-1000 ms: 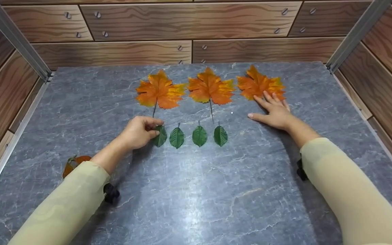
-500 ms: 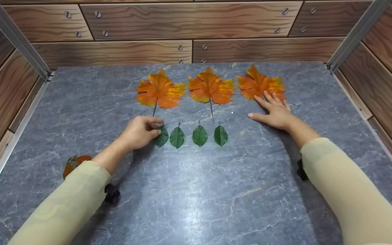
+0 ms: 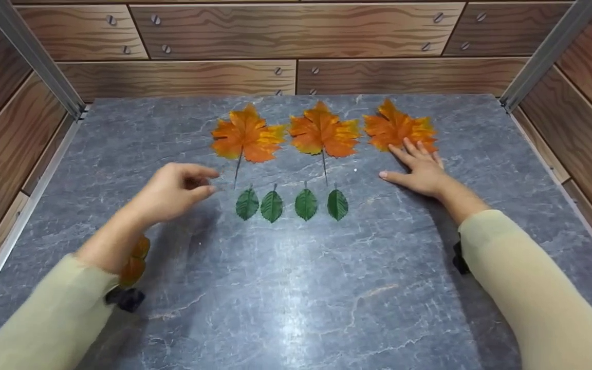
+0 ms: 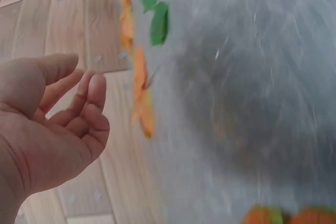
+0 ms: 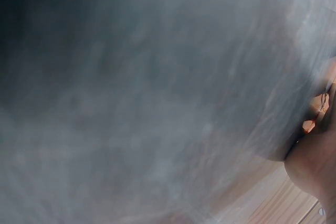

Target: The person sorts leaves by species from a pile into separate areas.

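My left hand (image 3: 175, 190) hovers left of the leaf rows with its fingers loosely bent, and in the left wrist view nothing lies between thumb and fingers. Just right of it, a green leaf (image 3: 247, 204) begins a row with three similar ones, the last a green leaf (image 3: 337, 205). Behind them lie an orange maple leaf (image 3: 247, 134) and a second maple leaf (image 3: 322, 131), stems toward me. My right hand (image 3: 419, 172) rests spread out, its fingertips on the lower edge of a third maple leaf (image 3: 396, 126), whose stem is hidden.
Partly covered by the left forearm, some orange-brown leaves (image 3: 135, 264) lie at the table's left. The grey marbled table (image 3: 275, 308) is bounded by wood-patterned walls (image 3: 224, 31), with metal posts (image 3: 34, 56) at the back corners.
My left hand has let go of the leftmost green leaf and moved left, away from it. The right hand stays on the maple leaf. The view has shifted slightly.
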### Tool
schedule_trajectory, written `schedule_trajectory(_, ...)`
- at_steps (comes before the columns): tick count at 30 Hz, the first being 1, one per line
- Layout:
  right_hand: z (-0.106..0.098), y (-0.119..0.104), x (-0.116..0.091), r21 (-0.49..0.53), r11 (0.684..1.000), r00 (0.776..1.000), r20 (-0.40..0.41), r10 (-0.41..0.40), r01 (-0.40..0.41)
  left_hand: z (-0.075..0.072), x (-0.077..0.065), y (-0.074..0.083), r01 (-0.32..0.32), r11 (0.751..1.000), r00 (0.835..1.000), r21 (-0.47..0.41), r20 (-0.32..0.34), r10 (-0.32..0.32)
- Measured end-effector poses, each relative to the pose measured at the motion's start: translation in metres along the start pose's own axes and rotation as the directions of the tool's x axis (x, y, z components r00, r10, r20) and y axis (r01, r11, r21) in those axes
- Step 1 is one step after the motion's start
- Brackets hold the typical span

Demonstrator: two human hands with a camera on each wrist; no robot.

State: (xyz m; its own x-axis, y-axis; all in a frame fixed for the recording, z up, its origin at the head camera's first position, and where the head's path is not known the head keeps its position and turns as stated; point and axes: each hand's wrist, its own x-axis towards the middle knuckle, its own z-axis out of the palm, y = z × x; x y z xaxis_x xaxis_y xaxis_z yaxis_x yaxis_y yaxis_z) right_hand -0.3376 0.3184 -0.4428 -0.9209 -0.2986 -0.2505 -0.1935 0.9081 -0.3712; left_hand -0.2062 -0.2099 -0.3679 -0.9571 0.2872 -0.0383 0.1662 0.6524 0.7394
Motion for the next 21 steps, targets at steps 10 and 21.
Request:
schedule_trajectory(10,0.0,0.001,0.0,-0.002,1.0,1.0,0.001,0.0,0.0,-0.043,-0.054,-0.036,0.017,0.997,1.0,0.078,-0.016,-0.016)
schedule_trajectory(21,0.0,0.002,0.0,0.009,1.0,1.0,0.006,0.0,0.0,-0.077,-0.1,-0.099,0.155,0.982,0.988,0.106,-0.019,-0.154)
